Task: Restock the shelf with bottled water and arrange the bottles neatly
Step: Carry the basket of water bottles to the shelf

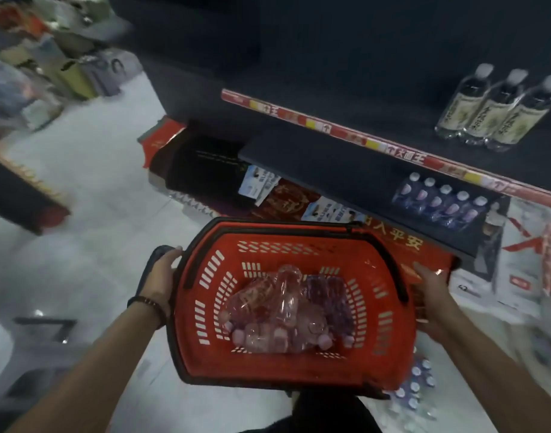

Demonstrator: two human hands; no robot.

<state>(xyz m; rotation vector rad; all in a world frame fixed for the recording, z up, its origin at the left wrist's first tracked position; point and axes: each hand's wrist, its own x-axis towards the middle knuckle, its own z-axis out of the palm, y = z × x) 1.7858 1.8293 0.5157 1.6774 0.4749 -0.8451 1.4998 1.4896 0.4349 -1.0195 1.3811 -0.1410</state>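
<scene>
Fingers (174, 254) of left hand (162, 276) and right hand (430, 285) clamp red basket (299, 367) ends; two-handed carry keeps loose bottles (280, 310) level, shelf (377, 164) near.

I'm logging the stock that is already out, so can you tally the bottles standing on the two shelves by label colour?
Pale green-label bottles, upper shelf: 3
Purple-label bottles, lower shelf: 10 visible, in two rows of 5
Total: 13
The loose bottles in the red basket are too blurred to count.
</scene>
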